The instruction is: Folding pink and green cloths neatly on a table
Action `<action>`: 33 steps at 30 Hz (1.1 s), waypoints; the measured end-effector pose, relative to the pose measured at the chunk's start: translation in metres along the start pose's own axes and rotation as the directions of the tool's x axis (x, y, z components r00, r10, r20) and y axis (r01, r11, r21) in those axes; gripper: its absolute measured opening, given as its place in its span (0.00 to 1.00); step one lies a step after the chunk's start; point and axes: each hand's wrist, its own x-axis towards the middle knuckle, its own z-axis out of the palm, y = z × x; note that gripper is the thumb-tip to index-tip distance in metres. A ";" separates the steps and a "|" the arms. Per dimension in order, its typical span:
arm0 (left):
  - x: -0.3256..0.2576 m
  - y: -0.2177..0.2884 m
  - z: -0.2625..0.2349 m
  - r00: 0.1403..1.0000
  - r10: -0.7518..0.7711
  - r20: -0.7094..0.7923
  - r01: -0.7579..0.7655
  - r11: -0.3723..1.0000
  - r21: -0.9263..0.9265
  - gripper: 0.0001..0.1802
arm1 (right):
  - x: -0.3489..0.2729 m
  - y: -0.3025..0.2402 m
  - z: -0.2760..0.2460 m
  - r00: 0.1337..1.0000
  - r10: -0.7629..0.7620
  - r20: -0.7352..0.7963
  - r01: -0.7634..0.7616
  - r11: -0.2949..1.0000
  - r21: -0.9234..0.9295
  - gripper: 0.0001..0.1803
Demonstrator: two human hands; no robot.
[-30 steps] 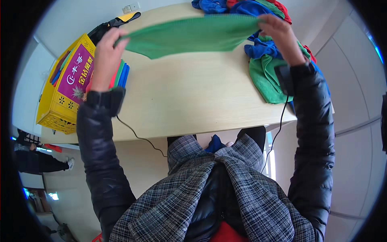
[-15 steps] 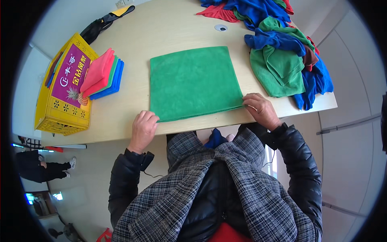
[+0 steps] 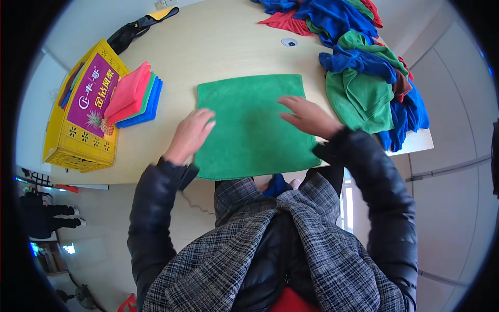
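A green towel (image 3: 249,135) lies flat in front of me, its near edge reaching past the table's front edge. My left hand (image 3: 191,134) is at the towel's left side, fingers apart and holding nothing. Over its right part is my right hand (image 3: 310,115), also open, with thumb and fingers spread. Both hands are slightly blurred, and whether they touch the cloth I cannot tell.
Folded red, green and blue towels (image 3: 139,99) stand stacked at the left, against a yellow crate (image 3: 78,151). Rumpled towels (image 3: 361,99) heap up along the right side. A round grommet (image 3: 289,42) and a black-and-yellow item (image 3: 138,30) are farther back. A person (image 3: 44,216) stands far left.
The green towel has slid toward me, over the table's front edge. Both hands have let go of its near corners and moved farther up and inward.
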 end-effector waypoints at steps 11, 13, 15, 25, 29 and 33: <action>0.094 -0.043 0.097 0.993 -0.116 0.028 0.098 0.927 0.362 0.33 | 0.109 0.037 0.096 0.972 0.216 -0.089 -0.233 0.919 -0.317 0.38; 0.089 -0.045 0.095 0.986 -0.162 0.038 0.138 0.925 0.355 0.33 | 0.098 0.062 0.084 0.965 0.248 -0.088 -0.263 0.907 -0.328 0.38; 0.091 -0.049 0.095 0.978 -0.210 -0.012 0.200 0.908 0.368 0.34 | 0.083 0.088 0.071 0.925 0.332 -0.186 -0.376 0.871 -0.317 0.38; 0.076 -0.052 0.094 0.932 -0.357 -0.068 0.360 0.880 0.310 0.37 | 0.027 0.074 0.048 0.859 0.472 -0.196 -0.511 0.806 -0.298 0.40; 0.029 0.035 0.080 0.982 -0.173 0.069 0.140 0.930 0.339 0.38 | -0.008 -0.027 0.074 0.958 0.259 -0.123 -0.284 0.917 -0.281 0.41; -0.017 0.056 0.084 0.981 -0.158 0.108 0.112 0.931 0.348 0.37 | -0.030 -0.056 0.096 0.973 0.196 -0.120 -0.221 0.940 -0.261 0.40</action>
